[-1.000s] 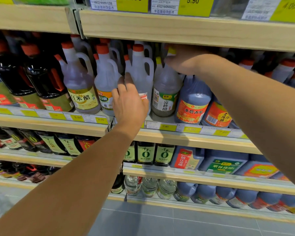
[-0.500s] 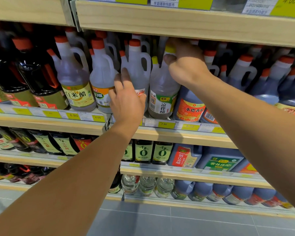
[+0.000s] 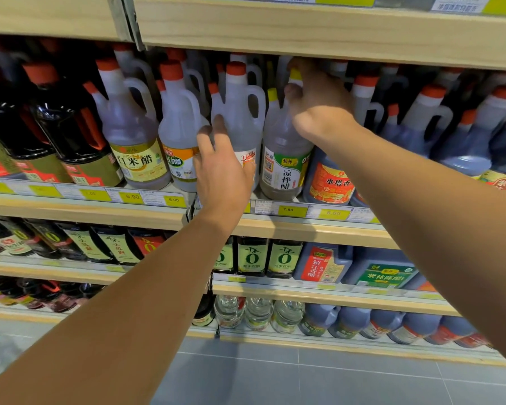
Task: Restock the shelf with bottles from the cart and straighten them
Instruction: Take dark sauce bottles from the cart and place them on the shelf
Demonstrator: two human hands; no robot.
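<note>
right hand [image 3: 319, 109] pinches the neck of the yellow-capped, green-labelled clear plastic vinegar bottle [image 3: 284, 159] on the middle shelf [image 3: 319, 229], left hand [image 3: 221, 173] flat on its red-capped neighbour [image 3: 240, 118]; looks heavy, slick, so I'd grab the neck

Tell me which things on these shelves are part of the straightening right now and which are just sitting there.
In the job:
left hand on the red-capped clear bottle
right hand at the yellow-capped bottle

Just sitting there:
dark soy sauce bottles
blue jugs
small clear bottles
price tags
</note>
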